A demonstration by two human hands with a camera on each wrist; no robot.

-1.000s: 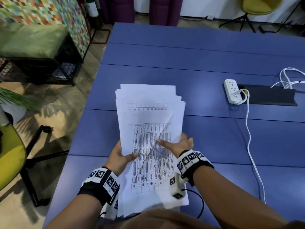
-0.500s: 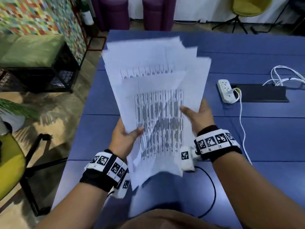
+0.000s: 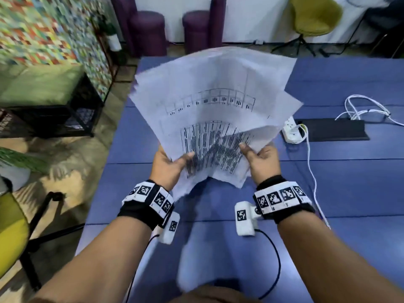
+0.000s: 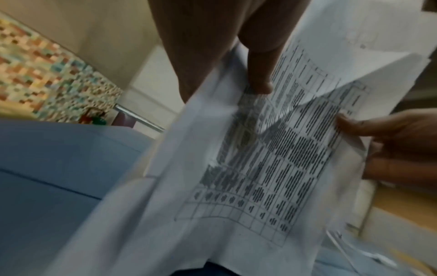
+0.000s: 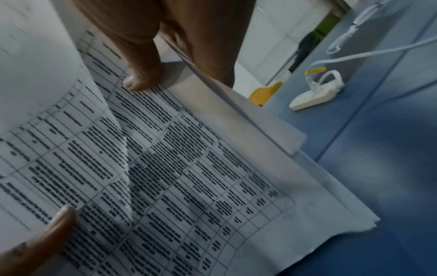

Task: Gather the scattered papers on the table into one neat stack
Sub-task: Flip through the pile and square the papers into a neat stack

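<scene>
A loose bundle of white papers [image 3: 214, 110] with printed tables is lifted off the blue table [image 3: 349, 193], fanned out and tilted up. My left hand [image 3: 168, 165] grips its lower left edge, thumb on the front sheet. My right hand [image 3: 260, 158] grips the lower right edge, thumb on top too. In the left wrist view my left thumb presses the papers [image 4: 272, 158], and the right hand [image 4: 378, 138] holds the far side. In the right wrist view the right thumb lies on the printed papers [image 5: 189, 177], whose sheets are unevenly aligned. The fingers behind the sheets are hidden.
A white power strip [image 3: 291, 130] with a white cable [image 3: 312, 171] lies at the right, next to a black slot cover [image 3: 332, 132]. A black bench [image 3: 50, 106] and a yellow chair [image 3: 11, 237] stand left of the table. Purple stools [image 3: 148, 31] stand beyond the far edge.
Both hands have raised the papers off the table and moved them away from my body. The sheets have tilted up and fanned wider, and my hands have spread apart.
</scene>
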